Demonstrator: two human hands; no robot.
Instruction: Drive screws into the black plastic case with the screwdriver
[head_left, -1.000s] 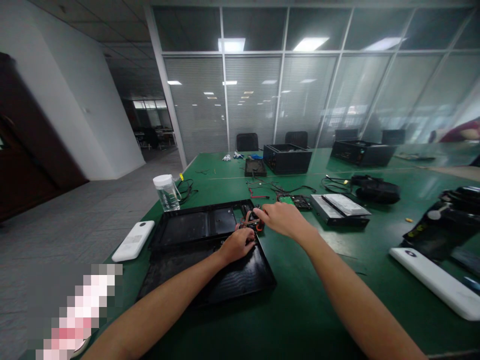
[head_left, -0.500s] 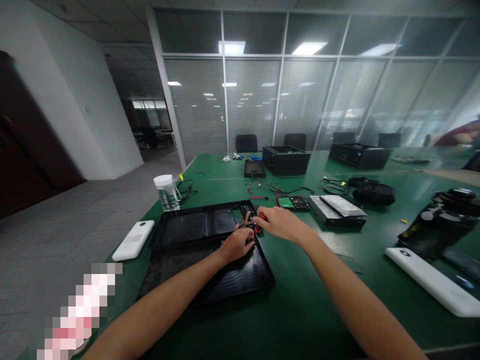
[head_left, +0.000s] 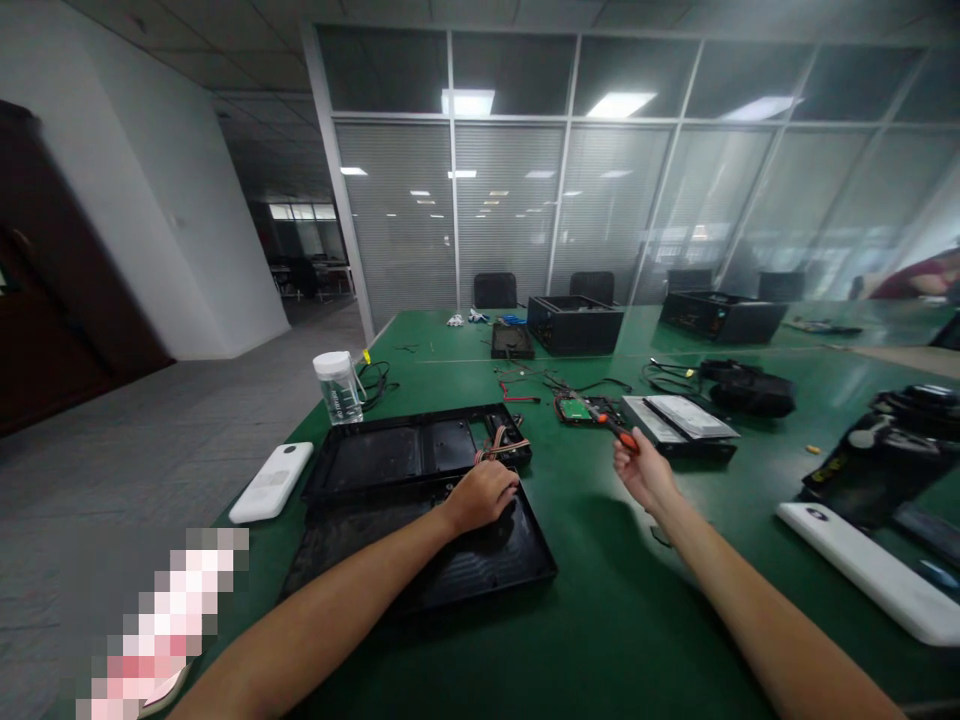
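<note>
on the green table (head_left: 600,600), left hand (head_left: 480,497) curled, knuckles down on the near black tray (head_left: 450,570), just short of the wire bundle (head_left: 501,446). wires sitting in the far tray (head_left: 390,455), at its right end. right hand (head_left: 645,475) raised well apart to the right, closed around an orange-handled tool (head_left: 619,432). beyond it a green circuit board (head_left: 576,408) and a flat drive (head_left: 679,420). capped jar (head_left: 339,386) standing left of the trays, contents unclear. white casing (head_left: 271,481) beside the far tray.
</note>
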